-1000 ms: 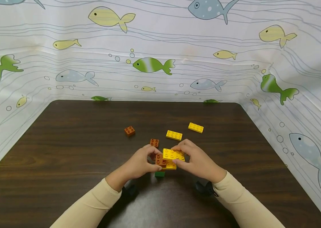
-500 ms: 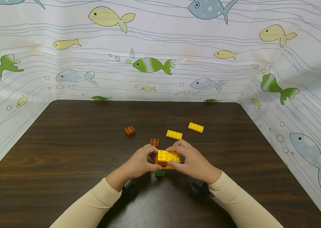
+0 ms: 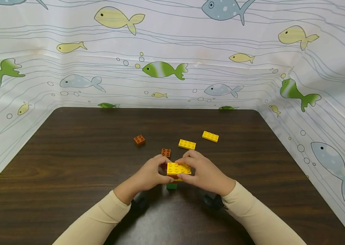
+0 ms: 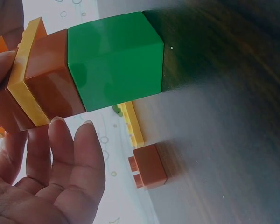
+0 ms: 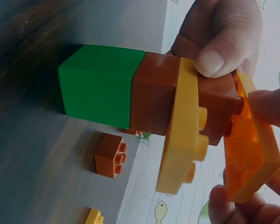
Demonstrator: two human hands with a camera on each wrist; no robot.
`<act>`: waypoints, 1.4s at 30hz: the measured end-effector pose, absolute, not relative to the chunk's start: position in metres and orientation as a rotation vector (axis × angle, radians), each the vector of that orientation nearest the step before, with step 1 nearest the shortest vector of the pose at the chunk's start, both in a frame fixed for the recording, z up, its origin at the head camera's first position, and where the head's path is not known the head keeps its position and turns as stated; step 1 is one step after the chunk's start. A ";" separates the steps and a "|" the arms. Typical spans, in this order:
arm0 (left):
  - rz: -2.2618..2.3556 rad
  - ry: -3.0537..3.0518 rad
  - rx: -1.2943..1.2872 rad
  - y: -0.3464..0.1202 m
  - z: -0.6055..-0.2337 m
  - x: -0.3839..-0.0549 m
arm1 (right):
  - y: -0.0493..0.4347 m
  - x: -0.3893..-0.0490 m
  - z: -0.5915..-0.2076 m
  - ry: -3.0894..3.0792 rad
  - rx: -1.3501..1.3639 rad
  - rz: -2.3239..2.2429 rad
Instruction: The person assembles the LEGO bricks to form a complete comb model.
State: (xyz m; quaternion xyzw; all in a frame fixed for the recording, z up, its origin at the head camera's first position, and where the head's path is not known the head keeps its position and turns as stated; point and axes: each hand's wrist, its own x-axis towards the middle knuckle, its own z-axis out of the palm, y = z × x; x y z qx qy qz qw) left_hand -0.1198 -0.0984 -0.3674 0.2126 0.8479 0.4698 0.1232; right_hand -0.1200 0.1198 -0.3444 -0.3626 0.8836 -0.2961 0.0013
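A block tower stands on the table: a green block (image 4: 119, 70) at the bottom, a brown brick (image 5: 151, 95) on it, a thin yellow brick (image 5: 176, 158) jutting out to the right, and a second brown brick (image 5: 213, 105) above. My left hand (image 3: 149, 175) grips the tower near its upper brown brick, thumb on the near side. My right hand (image 3: 207, 173) pinches another thin yellow brick (image 3: 176, 168) by its right part, over the top brown brick. In the right wrist view this yellow brick is slightly tilted, with brown studs showing at its underside.
Behind the hands lie two loose brown bricks (image 3: 139, 140) and two thin yellow bricks (image 3: 210, 136) on the dark wooden table (image 3: 83, 143). A white fish-patterned cloth (image 3: 190, 41) surrounds the table's back and sides.
My right hand has moved left and slightly down with the yellow brick, bringing it over the tower's top brown brick. The left hand has stayed in place.
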 end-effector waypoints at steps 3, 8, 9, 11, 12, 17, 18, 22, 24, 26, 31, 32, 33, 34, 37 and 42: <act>1.372 2.469 0.625 -0.098 -0.367 -0.121 | 0.119 -0.121 -0.342 2.766 -1.150 -0.907; 1.378 2.460 0.615 -0.098 -0.366 -0.121 | 0.118 -0.122 -0.339 2.758 -1.134 -0.873; 1.380 2.459 0.612 -0.098 -0.366 -0.121 | 0.117 -0.122 -0.338 2.757 -1.131 -0.869; 1.383 2.459 0.606 -0.098 -0.366 -0.121 | 0.117 -0.122 -0.338 2.756 -1.122 -0.862; 1.384 2.459 0.603 -0.098 -0.366 -0.121 | 0.117 -0.122 -0.338 2.755 -1.116 -0.860; 1.394 2.441 0.585 -0.097 -0.366 -0.120 | 0.118 -0.121 -0.338 2.743 -1.096 -0.860; 1.398 2.433 0.581 -0.097 -0.366 -0.120 | 0.118 -0.121 -0.338 2.739 -1.094 -0.859; 1.422 2.389 0.579 -0.100 -0.366 -0.119 | 0.118 -0.121 -0.338 2.732 -1.084 -0.860; 1.441 2.370 0.580 -0.102 -0.365 -0.118 | 0.118 -0.121 -0.338 2.736 -1.087 -0.855; 1.458 2.364 0.584 -0.103 -0.365 -0.117 | 0.118 -0.121 -0.339 2.741 -1.095 -0.853; 1.464 2.394 0.596 -0.105 -0.363 -0.116 | 0.118 -0.121 -0.338 2.744 -1.108 -0.851; 1.460 2.401 0.599 -0.105 -0.363 -0.116 | 0.118 -0.121 -0.337 2.743 -1.108 -0.851; 1.459 2.403 0.600 -0.105 -0.363 -0.117 | 0.118 -0.120 -0.337 2.745 -1.113 -0.850; 1.460 2.405 0.600 -0.106 -0.363 -0.117 | 0.118 -0.120 -0.337 2.746 -1.116 -0.849; 1.452 2.417 0.614 -0.106 -0.363 -0.116 | 0.118 -0.120 -0.338 2.759 -1.138 -0.840; 1.411 2.479 0.656 -0.105 -0.364 -0.115 | 0.118 -0.120 -0.342 2.801 -1.142 -0.792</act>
